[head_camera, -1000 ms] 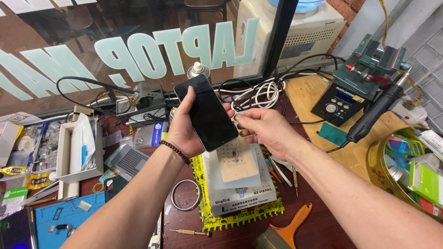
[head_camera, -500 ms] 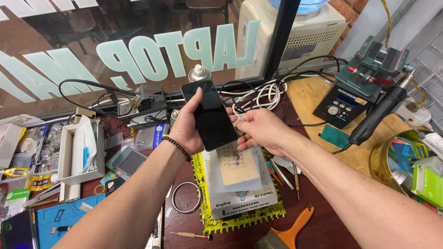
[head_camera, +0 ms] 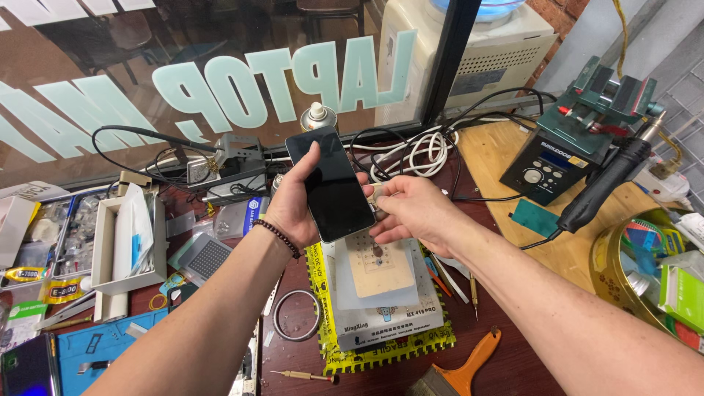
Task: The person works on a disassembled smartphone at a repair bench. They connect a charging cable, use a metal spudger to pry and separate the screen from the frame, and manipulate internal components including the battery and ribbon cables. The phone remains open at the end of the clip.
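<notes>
My left hand (head_camera: 293, 202) grips a black smartphone (head_camera: 331, 183) upright above the bench, its dark screen facing me and my thumb laid across the glass. My right hand (head_camera: 407, 213) is at the phone's right edge, fingers pinched on a small pale thin piece (head_camera: 375, 194) pressed against the side of the phone. A dark bead bracelet (head_camera: 277, 238) circles my left wrist. Below both hands lies a grey heating pad with a tan plate (head_camera: 381, 273) on a yellow mat (head_camera: 323, 352).
A hot-air station (head_camera: 546, 169) with its black handle (head_camera: 605, 183) sits on a wooden board at right. White and black cables (head_camera: 411, 158) coil behind the phone. A white parts box (head_camera: 125, 246) stands left; an orange-handled brush (head_camera: 458, 370) and a metal ring (head_camera: 293, 326) lie near me.
Both hands and the phone have stayed almost in place, drifting slightly. My right fingers remain at the phone's right edge.
</notes>
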